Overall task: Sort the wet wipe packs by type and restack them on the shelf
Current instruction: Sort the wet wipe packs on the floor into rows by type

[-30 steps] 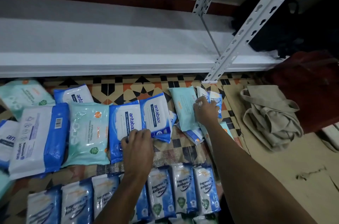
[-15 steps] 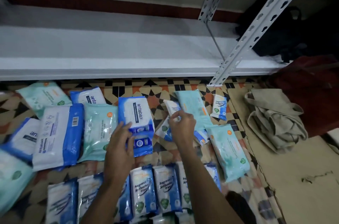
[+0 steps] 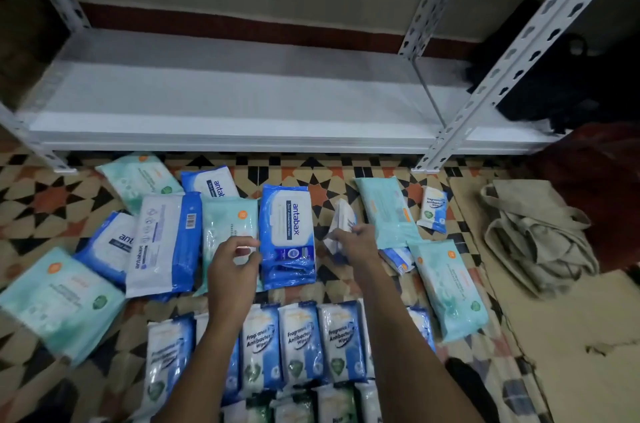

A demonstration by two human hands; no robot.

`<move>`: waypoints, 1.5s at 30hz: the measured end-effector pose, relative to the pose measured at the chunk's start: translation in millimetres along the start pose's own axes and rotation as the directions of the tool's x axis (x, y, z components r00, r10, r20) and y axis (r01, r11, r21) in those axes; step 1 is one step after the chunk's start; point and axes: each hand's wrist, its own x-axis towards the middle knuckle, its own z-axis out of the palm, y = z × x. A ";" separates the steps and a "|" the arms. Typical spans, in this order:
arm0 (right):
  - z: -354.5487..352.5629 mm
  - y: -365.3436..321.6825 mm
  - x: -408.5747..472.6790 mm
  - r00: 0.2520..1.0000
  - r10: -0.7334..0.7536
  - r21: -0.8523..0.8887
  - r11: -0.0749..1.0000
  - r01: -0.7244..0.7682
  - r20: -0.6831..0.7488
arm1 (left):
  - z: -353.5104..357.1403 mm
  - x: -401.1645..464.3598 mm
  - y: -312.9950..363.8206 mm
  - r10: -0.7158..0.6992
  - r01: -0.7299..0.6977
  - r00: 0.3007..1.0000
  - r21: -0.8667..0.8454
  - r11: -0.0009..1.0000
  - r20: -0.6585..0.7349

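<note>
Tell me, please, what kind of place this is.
Probably a small shop's stockroom or a home storage corner: a bare slotted-metal shelf, many wet wipe packs spread on a patterned tile floor, and flattened cardboard beside them.

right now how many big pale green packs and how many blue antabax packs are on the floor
pale green plastic wipe packs: 5
blue-and-white antabax wipe packs: 4 with the name showing; another may lie under one
total: 9
</note>
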 end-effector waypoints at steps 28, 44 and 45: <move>132.5 76.4 -253.0 0.843 -0.287 -0.383 0.792 0.476 0.455 | -218.7 -19.0 -66.9 -0.502 0.483 0.864 0.213 0.849 0.041; 164.0 102.9 -266.0 0.830 -0.320 -0.801 0.257 0.540 0.457 | -207.2 -33.4 -106.6 -0.504 0.481 0.864 0.341 0.808 -0.025; 160.8 104.0 -266.1 0.817 -0.319 -0.791 0.244 0.561 0.481 | -205.8 -33.1 -107.5 -0.506 0.487 0.862 0.328 0.810 -0.030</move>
